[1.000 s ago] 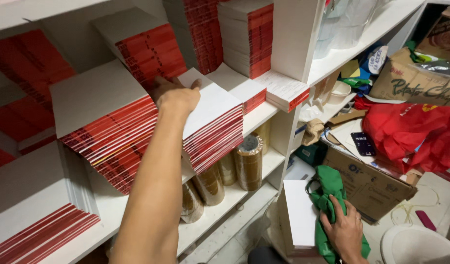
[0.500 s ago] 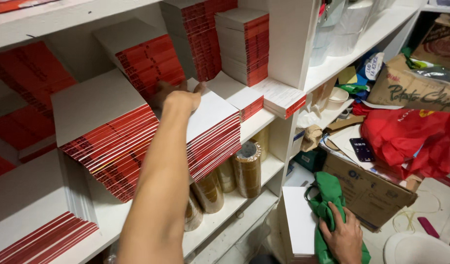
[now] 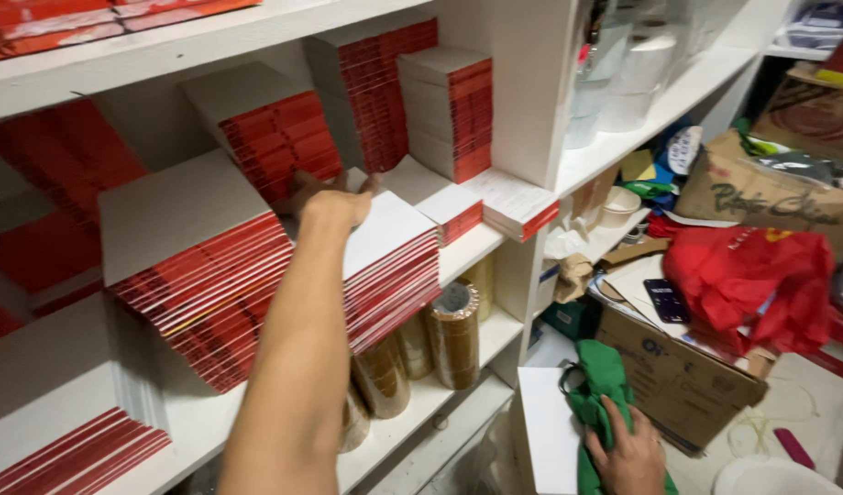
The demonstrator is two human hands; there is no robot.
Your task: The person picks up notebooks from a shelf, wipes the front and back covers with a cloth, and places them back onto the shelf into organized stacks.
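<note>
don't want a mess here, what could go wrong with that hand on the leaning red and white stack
The left hand rests on top of a slanted stack that overhangs the shelf edge; a pull could slide it off onto the tape rolls below. The neighbouring stack leans too and might follow. The right hand, holding the green bag, probably can't catch anything.

Those flat stacks (image 3: 389,266) under the left hand (image 3: 334,203) look like matt white card with red printed edges, the tape rolls (image 3: 453,332) are glossy brown plastic, and the green bag (image 3: 605,403) is soft crumpled cloth.
</note>
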